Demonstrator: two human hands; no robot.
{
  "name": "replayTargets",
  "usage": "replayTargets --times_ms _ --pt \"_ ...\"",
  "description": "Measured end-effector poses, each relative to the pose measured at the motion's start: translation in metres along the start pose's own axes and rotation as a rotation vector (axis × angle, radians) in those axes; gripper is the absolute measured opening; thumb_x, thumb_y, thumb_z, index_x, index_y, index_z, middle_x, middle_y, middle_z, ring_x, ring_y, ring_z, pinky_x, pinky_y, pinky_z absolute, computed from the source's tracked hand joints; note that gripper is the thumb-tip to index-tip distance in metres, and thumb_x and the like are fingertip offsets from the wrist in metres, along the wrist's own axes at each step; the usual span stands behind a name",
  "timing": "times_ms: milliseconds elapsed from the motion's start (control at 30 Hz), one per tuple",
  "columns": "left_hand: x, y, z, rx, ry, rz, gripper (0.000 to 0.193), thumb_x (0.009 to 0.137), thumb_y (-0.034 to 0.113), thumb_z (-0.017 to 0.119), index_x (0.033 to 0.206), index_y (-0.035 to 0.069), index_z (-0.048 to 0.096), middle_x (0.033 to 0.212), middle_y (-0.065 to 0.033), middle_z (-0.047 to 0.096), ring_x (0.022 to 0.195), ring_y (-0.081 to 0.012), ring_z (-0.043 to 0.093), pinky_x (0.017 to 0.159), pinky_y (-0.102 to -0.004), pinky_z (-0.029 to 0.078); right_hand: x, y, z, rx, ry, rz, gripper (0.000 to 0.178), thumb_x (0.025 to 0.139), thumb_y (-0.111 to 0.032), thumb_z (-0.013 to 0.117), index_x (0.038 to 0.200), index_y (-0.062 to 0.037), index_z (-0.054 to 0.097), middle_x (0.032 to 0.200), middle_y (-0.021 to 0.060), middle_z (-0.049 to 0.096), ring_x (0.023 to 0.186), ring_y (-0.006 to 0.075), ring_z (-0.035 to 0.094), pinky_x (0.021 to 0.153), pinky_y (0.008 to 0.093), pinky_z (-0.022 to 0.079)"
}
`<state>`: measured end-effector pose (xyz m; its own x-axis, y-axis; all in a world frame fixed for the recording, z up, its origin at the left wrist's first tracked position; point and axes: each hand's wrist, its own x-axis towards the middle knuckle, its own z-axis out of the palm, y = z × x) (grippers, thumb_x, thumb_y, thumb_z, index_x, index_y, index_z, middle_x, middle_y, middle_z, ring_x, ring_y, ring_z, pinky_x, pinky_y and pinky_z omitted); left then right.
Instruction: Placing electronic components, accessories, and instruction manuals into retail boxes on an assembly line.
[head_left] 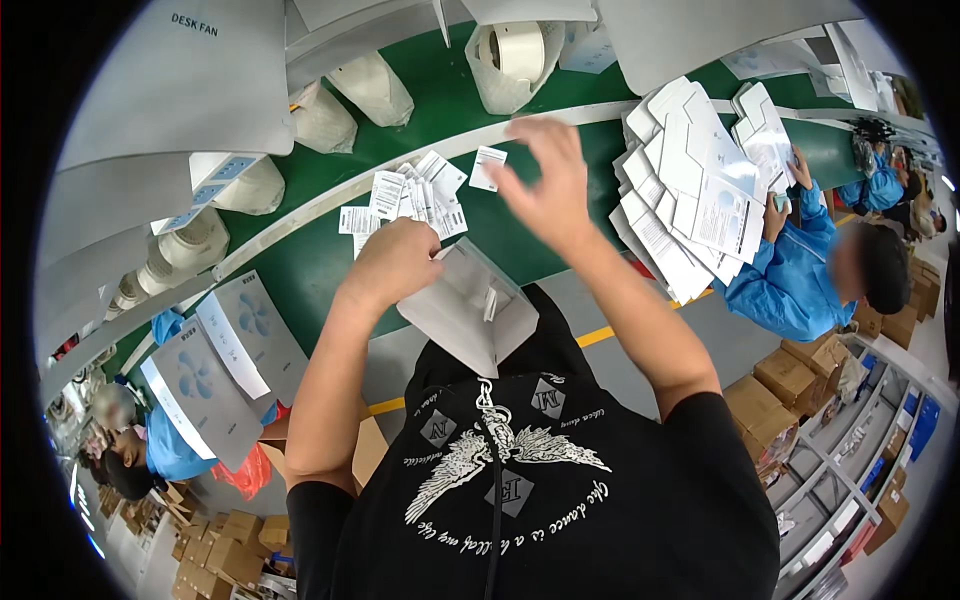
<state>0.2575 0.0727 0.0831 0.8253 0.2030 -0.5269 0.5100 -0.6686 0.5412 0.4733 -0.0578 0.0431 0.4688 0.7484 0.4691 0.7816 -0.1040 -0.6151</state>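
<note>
My left hand (393, 262) is closed on the upper left edge of an open pale-grey carton (470, 300), which tilts against my lap at the table's edge. A small white item, too small to make out, shows inside it. My right hand (552, 185) is over the green table, slightly blurred, its fingers apart. Beside its thumb is a small white printed card (487, 168); whether they touch I cannot tell. Just beyond my left hand lies a loose heap of similar white cards (432, 190).
Flattened white cartons (690, 180) are piled to the right, close to a co-worker in blue (790, 280). More grey cartons (205, 385) stand at left. Wrapped white parts (510, 65) line the green belt behind a pale rail (300, 220). Large grey cartons (170, 80) overhang the far left.
</note>
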Motion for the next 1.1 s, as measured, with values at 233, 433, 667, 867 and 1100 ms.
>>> replayTargets --times_ms 233,433,667,867,1100 --pt "-0.002 0.023 0.012 0.04 0.164 0.006 0.019 0.085 0.018 0.07 0.083 0.0 0.077 0.085 -0.026 0.073 0.085 -0.0443 0.072 0.082 -0.0549 0.057 0.14 0.141 0.082 -0.387 -0.091 0.634 0.095 0.07 -0.05 0.091 0.145 -0.0036 0.056 0.136 0.0255 0.064 0.127 0.0422 0.063 0.103 0.0473 0.056" --pt "-0.017 -0.011 0.021 -0.07 0.291 0.0 0.022 0.089 0.019 0.07 0.09 -0.002 0.075 0.084 -0.0278 0.069 0.084 -0.0454 0.07 0.077 -0.0524 0.055 0.089 0.088 0.035 0.022 -0.106 0.737 0.091 0.08 -0.03 0.088 0.156 -0.008 0.044 0.14 0.0219 0.064 0.12 0.0352 0.069 0.102 0.042 0.056" --pt "-0.005 -0.023 0.044 -0.346 0.429 0.098 0.023 0.089 0.015 0.069 0.096 -0.006 0.075 0.09 -0.0286 0.073 0.089 -0.0461 0.072 0.083 -0.052 0.056 -0.088 -0.014 -0.089 0.43 -0.009 0.359 0.104 0.087 -0.02 0.086 0.168 0.0019 0.024 0.156 0.0153 0.052 0.142 0.026 0.052 0.119 0.0395 0.042" --pt "0.001 -0.05 0.068 -0.552 0.228 0.072 0.025 0.091 0.017 0.075 0.105 -0.004 0.075 0.085 -0.0161 0.075 0.074 -0.0244 0.068 0.07 -0.0414 0.053 -0.119 -0.109 -0.146 -0.133 -0.676 0.165 0.095 0.079 -0.029 0.087 0.163 -0.0222 0.043 0.143 0.0196 0.057 0.117 0.0384 0.067 0.1 0.0477 0.056" --pt "-0.001 -0.045 0.093 -0.412 0.531 0.18 0.025 0.097 0.022 0.074 0.105 -0.002 0.076 0.075 -0.0104 0.068 0.064 -0.0186 0.063 0.061 -0.0374 0.051 -0.127 -0.092 -0.067 -0.442 -0.657 -0.142 0.092 0.08 -0.032 0.084 0.162 -0.0286 0.044 0.129 0.0197 0.059 0.11 0.0422 0.068 0.086 0.0497 0.06"
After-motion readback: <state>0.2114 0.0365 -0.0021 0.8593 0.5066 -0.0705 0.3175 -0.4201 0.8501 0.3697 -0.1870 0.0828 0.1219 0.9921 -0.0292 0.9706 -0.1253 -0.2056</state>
